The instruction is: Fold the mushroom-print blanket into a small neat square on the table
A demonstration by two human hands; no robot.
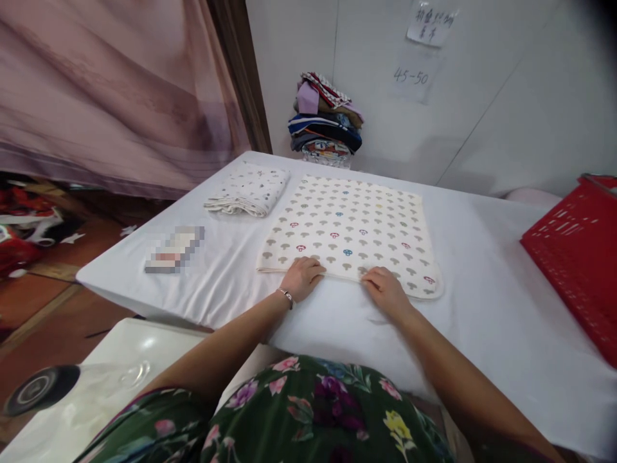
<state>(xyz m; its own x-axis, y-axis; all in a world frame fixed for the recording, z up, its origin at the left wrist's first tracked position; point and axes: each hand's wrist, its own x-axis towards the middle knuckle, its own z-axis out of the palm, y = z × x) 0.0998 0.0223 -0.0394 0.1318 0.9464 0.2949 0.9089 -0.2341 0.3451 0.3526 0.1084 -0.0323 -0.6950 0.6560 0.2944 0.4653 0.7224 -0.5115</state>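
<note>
A cream cloth [354, 222] printed with grey, red and blue mushrooms lies folded in a flat rectangle on the white-covered table [318, 328]. Both of my hands are at its near edge. My left hand [303, 278], with a bracelet at the wrist, pinches that edge left of the middle. Farther right, my right hand [385, 290] has its fingertips closed on the same edge. The cloth lies flat between them, and its right near corner is rounded. Behind and left of it rests a smaller folded white cloth [250, 186] with a small dark print.
A blurred-out flat object [175, 249] lies on the table's left side. On the right stands a red plastic basket [578, 257]. Folded fabrics [328, 122] are piled beyond the far edge by the wall. A pink curtain [120, 83] hangs at the left.
</note>
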